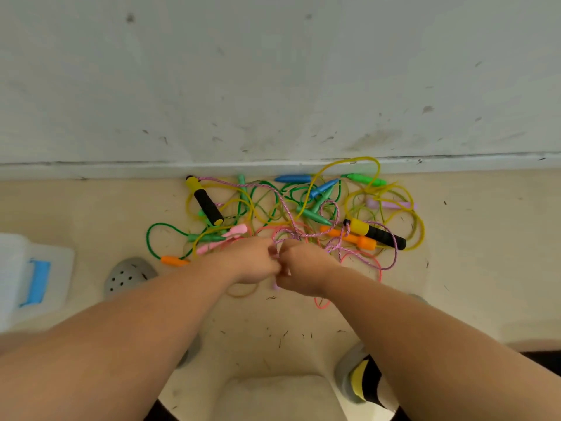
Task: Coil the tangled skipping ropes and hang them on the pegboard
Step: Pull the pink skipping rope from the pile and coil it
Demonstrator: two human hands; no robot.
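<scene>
pink, green and yellow skipping ropes [309, 214] lie in a tangled heap on the floor [470, 238], right by the wall [273, 86]. the left hand [252, 264] and right hand [303, 270] touch at the heap's near edge, fingers curled, pinching rope between them.

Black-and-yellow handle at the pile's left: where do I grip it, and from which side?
Grip the black foam section from above and the left, fingers across it. It lies flat and diagonal, most ropes on its right; the braided cord leaves at the yellow cap by the wall.
</scene>
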